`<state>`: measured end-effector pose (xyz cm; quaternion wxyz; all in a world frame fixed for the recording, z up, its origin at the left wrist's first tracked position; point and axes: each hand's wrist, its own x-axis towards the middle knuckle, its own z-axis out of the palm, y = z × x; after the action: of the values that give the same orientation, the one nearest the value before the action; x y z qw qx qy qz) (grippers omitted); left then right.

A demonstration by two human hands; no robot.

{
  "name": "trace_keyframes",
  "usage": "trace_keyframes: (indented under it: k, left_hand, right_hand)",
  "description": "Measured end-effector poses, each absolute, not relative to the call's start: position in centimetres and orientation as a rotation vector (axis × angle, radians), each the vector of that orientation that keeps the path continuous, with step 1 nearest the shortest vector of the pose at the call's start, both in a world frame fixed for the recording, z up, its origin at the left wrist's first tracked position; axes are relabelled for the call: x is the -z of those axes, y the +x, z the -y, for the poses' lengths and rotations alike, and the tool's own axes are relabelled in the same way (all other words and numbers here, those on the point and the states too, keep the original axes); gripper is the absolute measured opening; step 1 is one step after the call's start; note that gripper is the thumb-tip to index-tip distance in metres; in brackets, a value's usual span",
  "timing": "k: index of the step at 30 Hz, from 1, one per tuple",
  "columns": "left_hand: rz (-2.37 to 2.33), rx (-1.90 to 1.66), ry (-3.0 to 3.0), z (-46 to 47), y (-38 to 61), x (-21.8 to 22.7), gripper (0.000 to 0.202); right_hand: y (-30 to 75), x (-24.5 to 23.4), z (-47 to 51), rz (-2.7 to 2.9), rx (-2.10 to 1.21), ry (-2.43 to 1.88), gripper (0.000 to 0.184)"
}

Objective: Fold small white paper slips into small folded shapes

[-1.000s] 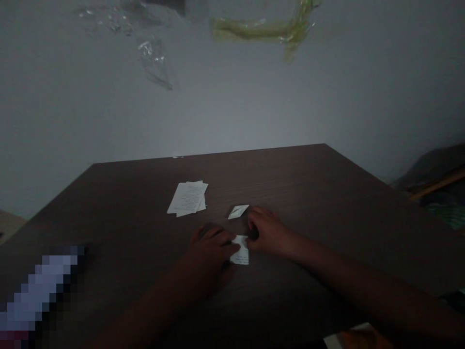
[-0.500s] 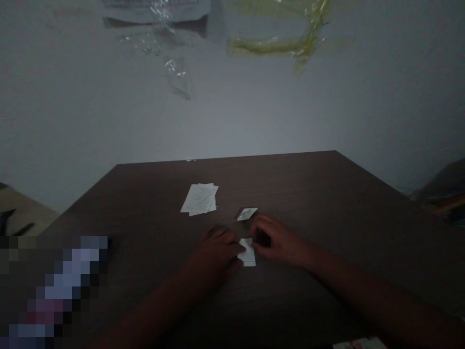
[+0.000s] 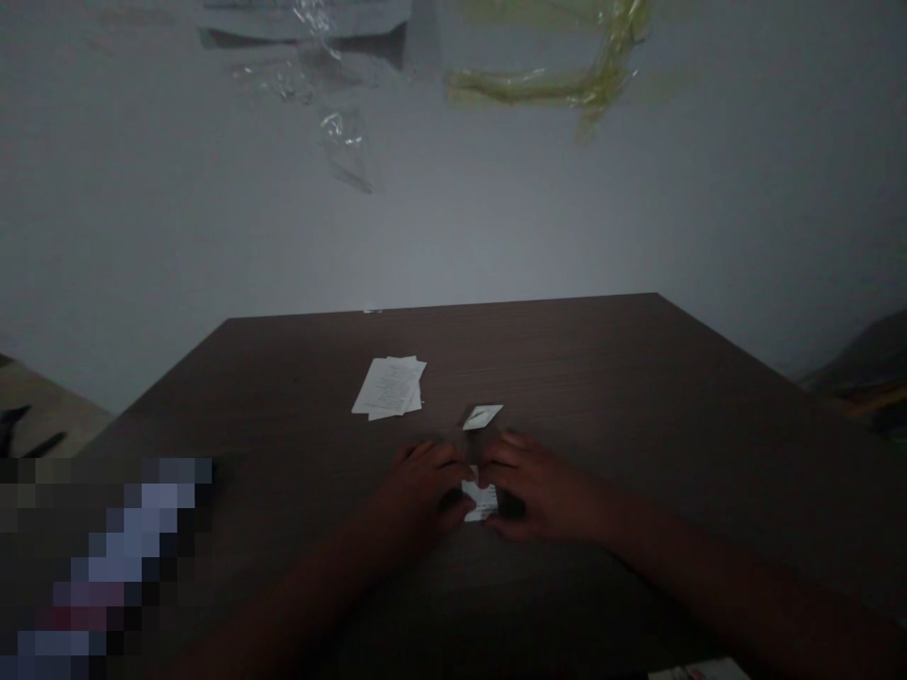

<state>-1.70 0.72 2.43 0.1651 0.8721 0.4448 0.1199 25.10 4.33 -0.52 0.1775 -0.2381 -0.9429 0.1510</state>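
The left hand (image 3: 418,496) and the right hand (image 3: 542,489) are meeting near the front of the dark wooden table (image 3: 567,378), both gripping a small paper slip (image 3: 480,501) from opposite sides. Each grip is closed, with the fingers curling in over the slip's edges. The slip is sitting on the table between the hands, mostly hidden by them, with only its white middle showing. Just beyond the right hand's fingers, a small folded paper piece (image 3: 483,416) is lying flat on the table, touching neither hand. Further left and well beyond the hands, a loose stack of printed sheets (image 3: 387,387) is resting on the table, its sheets sitting slightly askew. A pixelated patch (image 3: 128,557) is covering the lower left of the view, so what lies there cannot be told. A corner of colored paper (image 3: 698,671) is showing at the bottom edge. Strips of clear and yellowish plastic (image 3: 539,87) are clinging to the pale wall (image 3: 453,236) behind the table.
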Motion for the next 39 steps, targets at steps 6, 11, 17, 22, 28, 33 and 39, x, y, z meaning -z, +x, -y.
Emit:
trace_keyframes:
  k: [6, 11, 17, 22, 28, 33, 39]
  left_hand:
    - [-1.197, -0.352, 2.447, -0.9, -2.2, -2.4, 0.040]
    - [-1.183, -0.369, 2.444, -0.9, -2.4, -2.5, 0.021]
    - [-1.300, -0.447, 2.378, -0.9, -2.2, -1.3, 0.042]
    - [-1.372, -0.399, 2.361, -0.7, -1.7, -0.8, 0.064]
    - [-1.360, -0.400, 2.385, -0.7, -1.6, -1.0, 0.060]
    - [-1.343, -0.529, 2.485, -0.1, -1.2, -1.5, 0.064]
    - [-1.177, -0.520, 2.642, 0.8, -0.8, -2.9, 0.040]
  right_hand:
    - [25.5, 0.4, -4.4, 2.628, -0.509, -0.612, 0.027]
    - [25.4, -0.3, -4.1, 2.620, -0.572, -0.642, 0.010]
    - [25.0, -0.5, -3.7, 2.601, -0.594, -0.696, 0.011]
    - [24.6, 0.0, -3.0, 2.557, -0.515, -0.793, 0.019]
    - [23.9, 1.1, -2.7, 2.509, -0.449, -0.888, 0.026]
    - [23.8, 1.6, -2.8, 2.391, -0.530, -0.963, 0.032]
    - [24.0, 1.7, -2.9, 2.236, -0.586, -1.053, 0.035]
